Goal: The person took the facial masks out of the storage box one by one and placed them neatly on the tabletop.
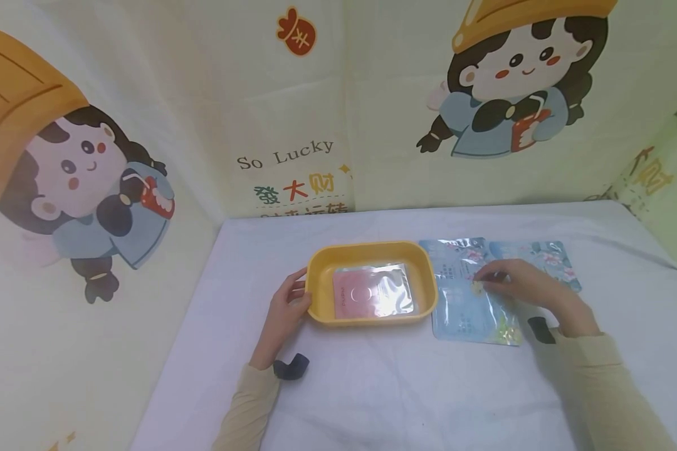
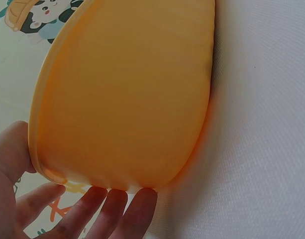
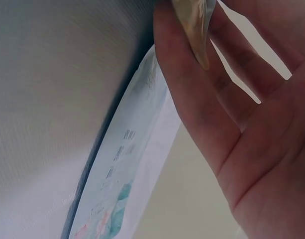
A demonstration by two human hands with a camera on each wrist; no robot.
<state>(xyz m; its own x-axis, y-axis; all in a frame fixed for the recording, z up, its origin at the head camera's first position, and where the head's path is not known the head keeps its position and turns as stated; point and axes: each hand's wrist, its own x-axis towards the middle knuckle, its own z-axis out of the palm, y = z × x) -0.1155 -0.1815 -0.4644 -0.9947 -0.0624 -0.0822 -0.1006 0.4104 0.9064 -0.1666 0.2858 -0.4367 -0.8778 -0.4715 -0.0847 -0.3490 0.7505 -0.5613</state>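
Yellow plastic at the left: gripping, with the bare left hand point(image 1: 289, 304), one short end of a shallow, rounded yellow plastic tray point(image 1: 372, 255). Clasped there, with thumb at the rim and fingertips against the outer wall in the left wrist view. Upright on a table covered in white cloth point(image 1: 383, 388). Inside the tray, lying flat, a rectangular pink-and-silver foil packet point(image 1: 367, 294) with a pale ring printed near the middle.

To the right, pinching with the bare right hand point(image 1: 521, 285): fingertips together on a small, glossy cream-and-gold tip point(image 1: 477, 287), over a light-blue rectangular foil packet point(image 1: 459, 313) with yellow-green flowers at the near right corner. Cannot tell whether a corner of that packet or a separate piece. Behind, next to the tray's far right corner, a pale-blue packet with pink blossoms point(image 1: 450, 266); farther right, a second blossom-printed packet point(image 1: 547, 254), partly hidden by the right hand.

On both forearms, beige sleeves point(image 1: 251, 398); at the wrists, dark attachments point(image 1: 291, 368). Beyond the table, a cream cloth backdrop point(image 1: 383, 181) with cartoon figures in orange hats and the words "So Lucky".
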